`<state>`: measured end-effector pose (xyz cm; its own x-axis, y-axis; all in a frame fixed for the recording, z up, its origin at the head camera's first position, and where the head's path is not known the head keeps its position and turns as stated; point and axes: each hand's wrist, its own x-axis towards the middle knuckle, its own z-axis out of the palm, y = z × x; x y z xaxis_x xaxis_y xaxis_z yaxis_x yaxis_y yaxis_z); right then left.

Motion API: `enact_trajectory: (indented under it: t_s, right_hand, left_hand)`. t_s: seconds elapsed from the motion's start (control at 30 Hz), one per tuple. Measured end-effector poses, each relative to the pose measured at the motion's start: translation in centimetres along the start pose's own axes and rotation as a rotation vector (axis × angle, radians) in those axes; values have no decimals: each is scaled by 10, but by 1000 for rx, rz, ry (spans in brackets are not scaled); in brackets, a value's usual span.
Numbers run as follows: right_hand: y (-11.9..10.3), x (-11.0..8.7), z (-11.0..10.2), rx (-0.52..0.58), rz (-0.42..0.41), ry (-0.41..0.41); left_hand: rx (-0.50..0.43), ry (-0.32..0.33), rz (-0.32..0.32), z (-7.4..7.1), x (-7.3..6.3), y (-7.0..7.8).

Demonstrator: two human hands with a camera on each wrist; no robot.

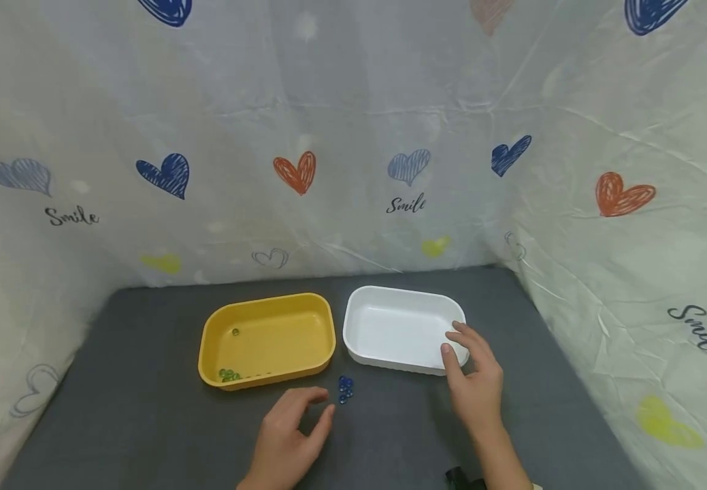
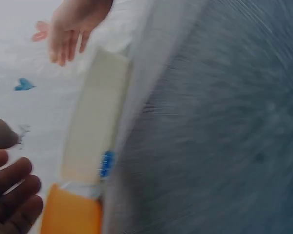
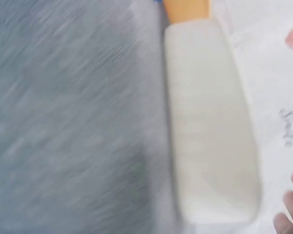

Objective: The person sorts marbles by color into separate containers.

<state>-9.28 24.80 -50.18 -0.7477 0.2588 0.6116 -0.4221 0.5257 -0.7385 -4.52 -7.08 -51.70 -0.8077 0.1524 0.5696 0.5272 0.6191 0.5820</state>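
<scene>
Several small blue glass beads (image 1: 345, 389) lie clustered on the dark cloth between the two trays' near sides. My left hand (image 1: 292, 432) hovers just left of them, thumb and fingers apart and holding nothing. At the right end of the white tray (image 1: 399, 362) is my right hand (image 1: 477, 384), its fingers spread and overlapping the rim in the head view; it grips nothing. The white tray's floor looks bare. The yellow tray (image 1: 267, 306) holds green glass beads (image 1: 228, 375), most gathered at its near left corner, partly hidden by the near wall.
Dark grey cloth (image 1: 163, 435) covers the table. A pale curtain (image 1: 347, 224) printed with hearts hangs behind and along both sides. A small black object (image 1: 458, 478) shows beside my right forearm. Both wrist views are blurred.
</scene>
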Motion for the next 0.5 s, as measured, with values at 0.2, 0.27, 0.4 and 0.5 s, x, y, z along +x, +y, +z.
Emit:
enact_trajectory:
  t_s: [0.2,0.27,0.4,0.5]
  right_hand:
    - [23,-5,-7,5,203,32]
    - [30,-5,-9,25,267,16]
    - [40,-6,-11,58,347,-52]
    - [46,-8,-7,88,368,-100]
  left_hand:
    - [125,-148,-118,30,-2,-2]
    - [132,-165,-139,36,0,-3]
    - [109,-177,-148,42,6,-8]
    - [86,-186,-142,44,10,-12]
